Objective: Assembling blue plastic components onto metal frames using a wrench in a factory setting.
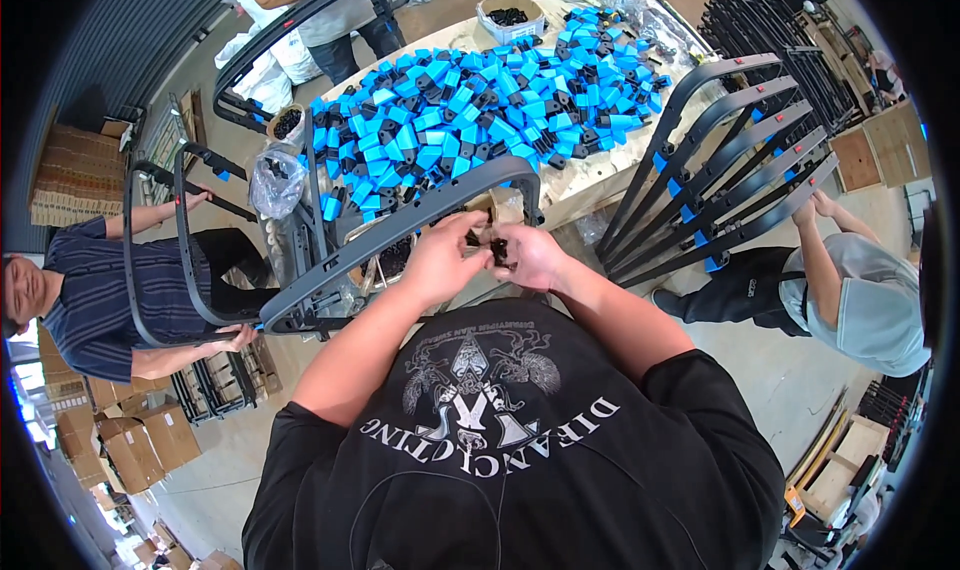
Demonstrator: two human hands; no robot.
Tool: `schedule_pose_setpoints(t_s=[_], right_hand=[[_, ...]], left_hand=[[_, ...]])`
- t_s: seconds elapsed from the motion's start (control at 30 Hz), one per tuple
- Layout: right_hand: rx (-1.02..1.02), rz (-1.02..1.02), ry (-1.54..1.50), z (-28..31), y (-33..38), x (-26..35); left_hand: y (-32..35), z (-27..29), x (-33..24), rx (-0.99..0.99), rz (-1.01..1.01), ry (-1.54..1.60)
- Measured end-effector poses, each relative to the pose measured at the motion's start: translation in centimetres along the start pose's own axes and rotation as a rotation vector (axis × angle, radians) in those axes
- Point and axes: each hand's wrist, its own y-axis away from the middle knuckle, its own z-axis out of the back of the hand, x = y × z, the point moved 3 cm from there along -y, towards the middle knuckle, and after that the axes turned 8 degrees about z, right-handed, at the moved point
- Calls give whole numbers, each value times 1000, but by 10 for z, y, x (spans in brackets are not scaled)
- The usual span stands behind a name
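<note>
Black shirt (570,505); left hand (445,257), right hand (532,258) half-curled, holding black parts (501,253).

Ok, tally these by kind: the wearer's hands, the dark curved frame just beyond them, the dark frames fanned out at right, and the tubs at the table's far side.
Left hand and right hand: 2
Nearest curved frame: 1
Fanned frames: 5
Far-side tubs: 2
Total: 10

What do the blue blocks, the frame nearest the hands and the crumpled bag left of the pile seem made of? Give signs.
Blue blocks: probably moulded plastic, slight sheen; even colour, crisp edges.
Frame: painted metal or plastic, satin dark grey; its smooth surface leaves it open.
Bag: likely thin plastic film, glossy; see-through, bright highlights.
</note>
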Motion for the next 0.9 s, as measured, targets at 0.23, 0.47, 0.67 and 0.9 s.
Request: schedule_pose_setpoints(t_s=[0.23,0.47,0.67,0.9], right_hand=[[-43,-57,126,42,35,1],[-237,-75,115,65,71,29],[-285,-28,112,76,104,67],[-259,39,147,91,116,84]], left_hand=[[-27,25,55,-31,417,-246],[-135,-3,146,-534,308,-92],[-171,-6,123,-412,566,-290],[-94,15,114,-749,563,81]])
